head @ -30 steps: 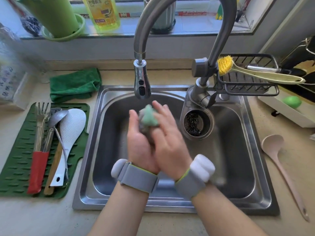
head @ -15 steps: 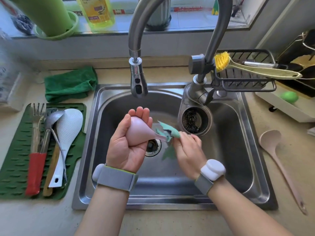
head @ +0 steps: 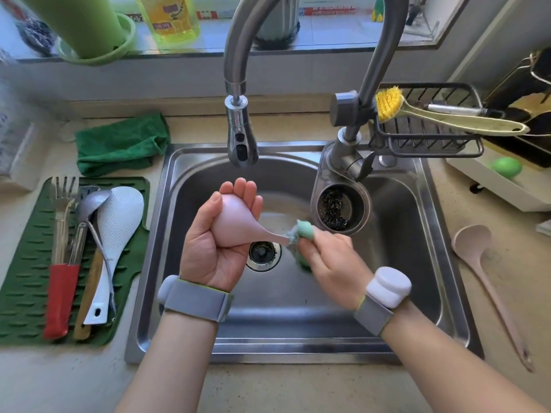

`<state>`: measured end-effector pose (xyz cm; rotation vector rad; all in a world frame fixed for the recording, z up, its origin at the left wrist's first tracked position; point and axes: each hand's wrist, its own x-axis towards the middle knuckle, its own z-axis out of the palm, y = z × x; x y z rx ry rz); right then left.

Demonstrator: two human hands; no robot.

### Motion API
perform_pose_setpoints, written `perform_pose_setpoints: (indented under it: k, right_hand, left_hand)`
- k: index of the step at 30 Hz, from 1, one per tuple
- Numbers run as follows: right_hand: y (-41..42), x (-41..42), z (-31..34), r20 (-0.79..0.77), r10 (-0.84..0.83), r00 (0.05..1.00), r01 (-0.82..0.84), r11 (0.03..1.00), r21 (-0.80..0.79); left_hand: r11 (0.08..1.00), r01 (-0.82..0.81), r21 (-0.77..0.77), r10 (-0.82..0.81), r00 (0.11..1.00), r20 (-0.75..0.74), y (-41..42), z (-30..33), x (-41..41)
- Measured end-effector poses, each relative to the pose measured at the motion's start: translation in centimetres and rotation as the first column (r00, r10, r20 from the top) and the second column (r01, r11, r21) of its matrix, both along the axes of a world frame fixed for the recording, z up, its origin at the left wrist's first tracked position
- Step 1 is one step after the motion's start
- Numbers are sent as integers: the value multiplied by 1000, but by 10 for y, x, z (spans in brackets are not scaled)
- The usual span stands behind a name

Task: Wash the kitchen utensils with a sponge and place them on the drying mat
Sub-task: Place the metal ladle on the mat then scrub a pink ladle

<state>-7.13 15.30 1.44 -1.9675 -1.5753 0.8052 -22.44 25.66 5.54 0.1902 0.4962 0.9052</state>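
Note:
Over the steel sink (head: 396,299), my left hand (head: 214,248) cups the bowl of a pink spoon (head: 238,222), palm up. The spoon's handle points right. My right hand (head: 334,260) grips a green sponge (head: 304,231) wrapped around that handle, so most of the handle is hidden. At the left lies a green drying mat (head: 24,263). On it rest a fork (head: 61,198), a red-handled utensil (head: 61,302), a metal spoon (head: 89,201), a wooden-handled utensil (head: 86,299) and a white rice paddle (head: 119,222). A second pink ladle (head: 489,281) lies on the counter to the right of the sink.
The faucet head (head: 241,138) hangs above the basin, no water visible. A strainer cup (head: 340,207) with a dark scrubber sits by the tap. A wire rack (head: 426,135) holds a yellow brush (head: 390,102). A folded green cloth (head: 119,144) lies behind the mat.
A second ago both hands were pressed together around the sponge. They have since parted: the left now holds the spoon bowl and the right has slid the sponge along the handle.

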Motion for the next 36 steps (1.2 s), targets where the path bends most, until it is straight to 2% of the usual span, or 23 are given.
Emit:
perform_pose_setpoints:
  k: [3,5,6,8,9,10,13,15,17,18,19,21,24,25,26,27,29,30,31,32,34,35,36]
  right_hand:
    - [13,-16,14,-129,33,991,-20,995,96]
    - [15,-17,18,-163,44,986,-28,994,101]
    - [13,-16,16,-105,28,994,-16,993,119]
    - [6,-12,9,183,-51,982,5,970,245]
    - [3,-12,7,319,-97,943,-7,950,312]
    - [2,-14,6,411,-116,904,-40,935,352]
    - [-2,-24,4,498,-91,862,-105,930,352]
    - [-1,-27,6,413,-84,907,-37,960,277]
    - [8,-26,18,96,-54,994,37,985,168]
    - [14,-27,24,-90,-58,994,70,988,135]
    - [21,-29,28,-209,-82,974,110,986,122]
    - [34,-37,38,-346,-151,926,207,969,132]
    - [46,-45,45,-651,-194,734,312,948,69]
    - [47,-48,46,-704,-187,685,311,949,50]
    - [46,-50,48,-692,-170,702,295,953,65]
    - [45,-52,50,-599,-143,788,257,960,108]
    - [43,-59,49,-263,-114,958,164,971,174]
    - [43,-58,49,-139,-130,982,149,980,133]
    - [44,-57,48,-130,-134,982,142,988,56]
    - [47,-55,48,-223,-133,966,133,991,-11]
    - [48,-58,47,-502,-156,851,147,987,-57]
    - [46,-63,45,-527,-143,838,160,987,-14]
    - [44,-68,41,-449,-109,887,152,987,60]
  left_hand:
    - [1000,20,-24,-21,999,-49,0,0,7]
    - [998,31,-53,-39,986,-164,3,-1,9]
    - [998,42,-48,-55,952,-300,4,-3,10]
    - [992,123,-26,-112,773,-624,1,-5,10]
    - [986,163,-39,-142,692,-707,-3,-3,11]
    - [981,180,-67,-171,663,-729,-6,-3,11]
    - [980,142,-143,-200,764,-613,-11,2,11]
    - [980,133,-150,-193,829,-525,-9,6,9]
    - [981,156,-117,-192,872,-449,-12,6,8]
    - [981,173,-92,-196,888,-416,-17,6,10]
    - [980,185,-68,-197,902,-383,-23,7,14]
    - [986,164,1,-149,901,-407,-34,7,23]
    - [991,101,84,-46,866,-497,-34,8,27]
    - [990,95,100,-31,860,-509,-32,8,25]
    - [988,100,114,-26,854,-520,-29,8,23]
    - [987,105,125,-22,844,-535,-26,7,22]
    - [981,140,137,-34,811,-584,-24,6,19]
    - [976,168,139,-50,794,-606,-24,5,20]
    - [972,185,143,-56,776,-628,-25,3,18]
    - [971,189,148,-53,769,-637,-24,0,16]
    - [976,163,144,-46,802,-595,-23,-5,10]
    - [983,131,128,-39,832,-554,-22,-6,7]
    - [990,91,111,-21,857,-515,-19,-7,6]
